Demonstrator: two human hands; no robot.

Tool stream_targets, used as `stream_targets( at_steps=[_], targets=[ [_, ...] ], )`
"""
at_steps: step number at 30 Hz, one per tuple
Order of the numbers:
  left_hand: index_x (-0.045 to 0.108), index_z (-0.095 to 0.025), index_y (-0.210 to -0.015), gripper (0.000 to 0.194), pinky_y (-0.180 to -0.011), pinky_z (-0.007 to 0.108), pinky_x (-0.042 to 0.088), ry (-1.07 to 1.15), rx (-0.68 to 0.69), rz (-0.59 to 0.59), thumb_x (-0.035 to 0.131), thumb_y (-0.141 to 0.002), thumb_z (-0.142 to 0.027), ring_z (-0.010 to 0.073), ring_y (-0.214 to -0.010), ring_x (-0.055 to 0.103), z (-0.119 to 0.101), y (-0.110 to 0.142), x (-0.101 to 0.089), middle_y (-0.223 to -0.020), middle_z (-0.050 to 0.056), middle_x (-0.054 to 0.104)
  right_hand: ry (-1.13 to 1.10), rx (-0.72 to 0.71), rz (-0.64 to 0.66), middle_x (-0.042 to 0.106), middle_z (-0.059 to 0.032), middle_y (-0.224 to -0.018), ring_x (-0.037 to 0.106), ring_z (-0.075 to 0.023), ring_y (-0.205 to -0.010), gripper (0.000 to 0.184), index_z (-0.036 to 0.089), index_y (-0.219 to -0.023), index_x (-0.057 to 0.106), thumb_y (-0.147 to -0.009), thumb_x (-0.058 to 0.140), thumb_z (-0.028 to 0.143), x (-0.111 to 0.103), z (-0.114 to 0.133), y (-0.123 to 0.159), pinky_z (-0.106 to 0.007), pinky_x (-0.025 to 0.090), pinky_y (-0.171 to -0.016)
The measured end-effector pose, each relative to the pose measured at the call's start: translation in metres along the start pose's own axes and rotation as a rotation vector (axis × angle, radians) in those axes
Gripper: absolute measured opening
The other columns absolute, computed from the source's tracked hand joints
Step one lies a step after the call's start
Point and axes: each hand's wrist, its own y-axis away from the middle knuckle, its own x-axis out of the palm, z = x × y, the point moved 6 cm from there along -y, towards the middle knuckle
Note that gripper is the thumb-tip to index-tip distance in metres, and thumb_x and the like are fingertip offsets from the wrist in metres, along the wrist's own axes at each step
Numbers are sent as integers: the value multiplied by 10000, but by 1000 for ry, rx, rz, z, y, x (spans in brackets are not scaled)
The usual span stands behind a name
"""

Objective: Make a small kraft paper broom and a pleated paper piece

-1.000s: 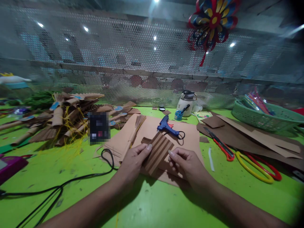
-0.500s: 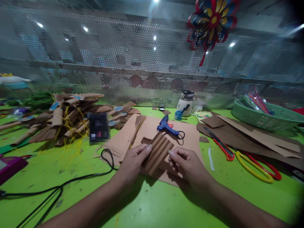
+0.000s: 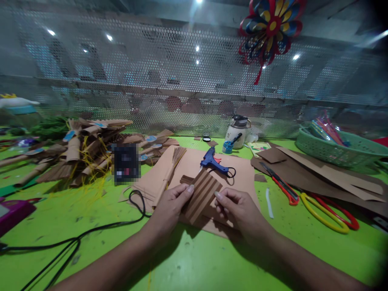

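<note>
A striped piece of cardboard [image 3: 202,197], in light and dark brown bands, is held tilted above the table. My left hand [image 3: 171,206] pinches its left edge, the thumb on top. At the right corner, my right hand [image 3: 238,206] has thumb and fingertips closed on the edge, the other fingers curled. Just beyond lies a blue glue gun [image 3: 216,161] on a tan sheet of paper [image 3: 239,171]. Left of it rests a small paper broom-like bundle [image 3: 168,173] with a fringed top. A short dark brown strip [image 3: 187,178] is partly hidden by the cardboard.
Several fringed paper bundles [image 3: 87,145] are heaped at left, beside a black cable [image 3: 106,223]. To the right lie a red-handled cutter [image 3: 280,184], scissors [image 3: 325,214], brown paper sheets [image 3: 318,169] and a green basket [image 3: 339,149]. A jug [image 3: 236,131] stands at the back.
</note>
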Motion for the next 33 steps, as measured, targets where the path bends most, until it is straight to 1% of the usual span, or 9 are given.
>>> stream_targets(
  at_steps=[7,10,16,20,24,26,29,33],
  targets=[
    [655,-137,-808,307,-718,317,478,1,7,-30,614,-793,-441,200,-743,617,-2,0,0,-810,90,677,-23,3,15,520,32,-567,455,-71,-481,334,166,-676,579,-757,681,474,1,-2,0,-207,393,-467],
    [655,-129,-812,321,-702,320,476,6,22,-30,622,-783,-447,203,-729,612,-3,1,0,-785,92,672,-30,-2,0,516,36,-555,455,-68,-478,345,163,-664,576,-743,694,477,1,0,1,-198,394,-464],
    [616,-136,-788,304,-714,306,462,-47,21,-19,571,-828,-435,168,-702,583,-1,-1,0,-780,62,645,-76,1,-27,506,36,-550,433,-58,-450,400,152,-664,555,-772,641,528,1,1,0,-183,383,-427],
    [607,-140,-793,304,-719,299,458,-68,31,-27,557,-838,-436,164,-707,571,0,-1,-2,-772,54,626,-91,15,-83,456,49,-510,395,-64,-399,422,166,-664,515,-790,597,561,-3,-3,-1,-188,337,-368],
    [613,-141,-796,314,-700,293,458,-64,33,-42,554,-837,-447,167,-710,572,0,0,-3,-776,55,622,-96,13,-122,425,53,-520,368,-51,-404,431,163,-640,492,-795,599,551,-5,-5,-2,-175,297,-370],
    [619,-142,-794,315,-697,292,461,-62,33,-50,555,-836,-447,168,-708,575,-1,0,-3,-773,53,626,-71,20,-114,427,51,-529,371,-52,-420,432,164,-632,483,-798,598,546,-4,-4,-1,-178,305,-388],
    [631,-140,-813,310,-704,296,467,-57,37,-51,555,-839,-439,174,-719,589,-3,0,-3,-785,58,641,-29,16,-106,452,49,-558,389,-57,-453,407,171,-677,496,-807,588,545,-1,-2,1,-185,337,-429],
    [648,-130,-891,309,-754,322,480,-10,23,-4,554,-848,-421,195,-770,620,-3,1,1,-850,88,677,35,3,11,528,28,-628,452,-71,-509,375,170,-767,532,-789,618,534,6,1,1,-195,374,-478]
  ],
)
